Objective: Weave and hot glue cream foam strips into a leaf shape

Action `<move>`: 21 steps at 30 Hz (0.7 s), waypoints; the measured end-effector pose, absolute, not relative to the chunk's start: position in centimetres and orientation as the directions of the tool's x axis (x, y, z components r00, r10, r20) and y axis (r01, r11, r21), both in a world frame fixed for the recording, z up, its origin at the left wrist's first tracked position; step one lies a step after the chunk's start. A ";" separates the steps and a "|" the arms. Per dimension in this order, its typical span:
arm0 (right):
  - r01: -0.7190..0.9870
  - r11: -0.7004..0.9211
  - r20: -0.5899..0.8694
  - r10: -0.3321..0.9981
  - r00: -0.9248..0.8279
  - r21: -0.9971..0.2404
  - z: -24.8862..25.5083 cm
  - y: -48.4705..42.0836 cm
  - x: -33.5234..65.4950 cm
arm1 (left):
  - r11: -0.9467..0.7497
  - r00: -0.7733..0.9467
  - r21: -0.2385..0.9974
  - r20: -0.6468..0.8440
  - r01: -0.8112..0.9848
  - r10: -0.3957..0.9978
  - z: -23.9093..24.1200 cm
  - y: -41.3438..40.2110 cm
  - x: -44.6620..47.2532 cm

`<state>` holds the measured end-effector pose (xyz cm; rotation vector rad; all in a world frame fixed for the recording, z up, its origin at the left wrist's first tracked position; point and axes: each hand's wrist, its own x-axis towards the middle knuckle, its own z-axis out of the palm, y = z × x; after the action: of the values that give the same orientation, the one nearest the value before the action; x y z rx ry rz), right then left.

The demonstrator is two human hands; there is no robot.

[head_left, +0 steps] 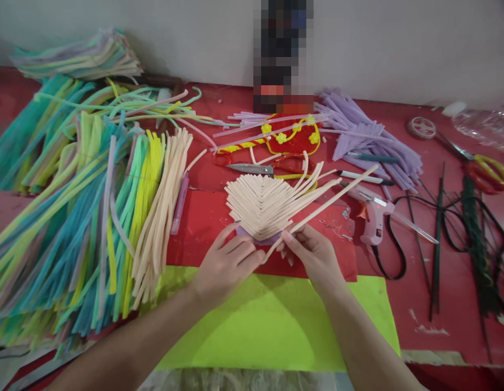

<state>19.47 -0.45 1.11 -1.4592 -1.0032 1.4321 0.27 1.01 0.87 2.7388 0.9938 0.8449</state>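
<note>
Your right hand (306,247) has a loose cream strand (337,198) pinched tight, and just past that pinch sits the leaf-shaped panel (260,203), fuzzy cream strips in neat Vs with tails sticking out right. Under it there's a red sheet (201,217) on a red table (416,304), lime cloth (272,326) nearer you, pale wall (186,43) beyond. Can't tell if your left hand (231,260), curled at the strand's low end, grips it, and its fingers hide some purple backing (271,238).

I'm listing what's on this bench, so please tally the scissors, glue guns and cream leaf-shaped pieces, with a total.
Scissors: 2
Glue gun: 1
Cream leaf-shaped piece: 1
Total: 4
</note>
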 end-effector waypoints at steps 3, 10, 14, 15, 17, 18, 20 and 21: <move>-0.002 -0.326 -0.326 0.945 0.028 -0.945 1.1 -0.4 19.5 | -0.776 0.620 0.272 0.479 0.568 0.622 0.9 1.0 0.2; -0.003 -0.320 -0.320 0.947 0.036 -0.947 1.3 -0.3 19.4 | -0.790 0.634 0.277 0.479 0.547 0.607 1.0 1.1 0.3; -0.014 -0.324 -0.324 0.945 0.034 -0.946 1.4 -0.3 19.4 | -0.779 0.625 0.283 0.474 0.559 0.620 1.0 1.1 0.4; -0.018 -0.322 -0.323 0.946 0.033 -0.946 1.3 -0.4 19.4 | -0.777 0.621 0.282 0.475 0.563 0.623 1.0 1.1 0.4; -0.026 -0.322 -0.322 0.946 0.029 -0.947 1.3 -0.4 19.5 | -0.771 0.613 0.272 0.480 0.576 0.628 1.1 1.1 0.4; -0.030 -0.322 -0.323 0.946 0.031 -0.946 1.3 -0.4 19.5 | -0.767 0.607 0.267 0.484 0.584 0.631 1.1 1.1 0.4; -0.039 -0.322 -0.324 0.945 0.036 -0.946 1.4 -0.4 19.5 | -0.755 0.588 0.264 0.494 0.601 0.641 1.1 1.1 0.4; -0.043 -0.321 -0.323 0.946 0.041 -0.946 1.4 -0.4 19.5 | -0.747 0.576 0.267 0.500 0.609 0.647 1.1 1.1 0.3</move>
<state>19.50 -0.41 1.39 -1.4397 -0.9742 1.4255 0.32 1.09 1.08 2.7300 1.0896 0.9074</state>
